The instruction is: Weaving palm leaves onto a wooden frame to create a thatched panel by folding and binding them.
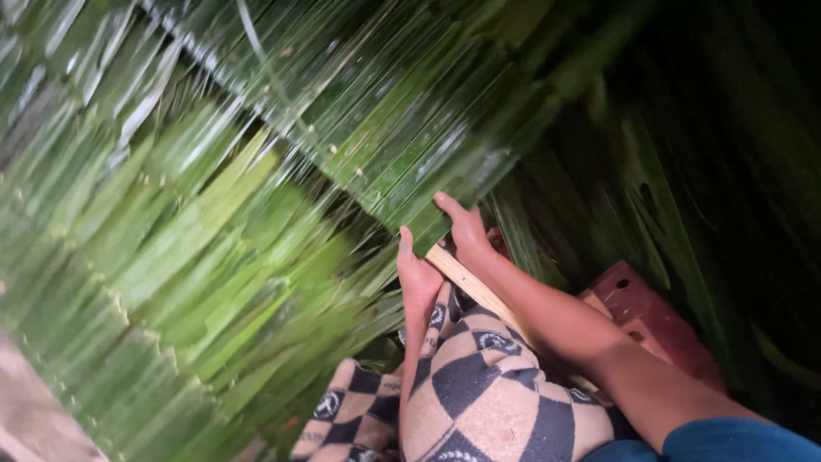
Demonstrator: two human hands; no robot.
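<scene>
A panel of folded green palm leaves stitched side by side stretches from the upper left to the middle. Both hands grip its lower end, where a pale wooden stick comes out. My left hand pinches the leaf edge beside the stick. My right hand has its fingers laid over the same leaf end, just right of the left hand. The stick runs down under my right forearm across my lap.
A blurred heap of more green leaf panels fills the left side. Checked black and tan cloth covers my lap. A reddish brick lies to the right among dark leaves.
</scene>
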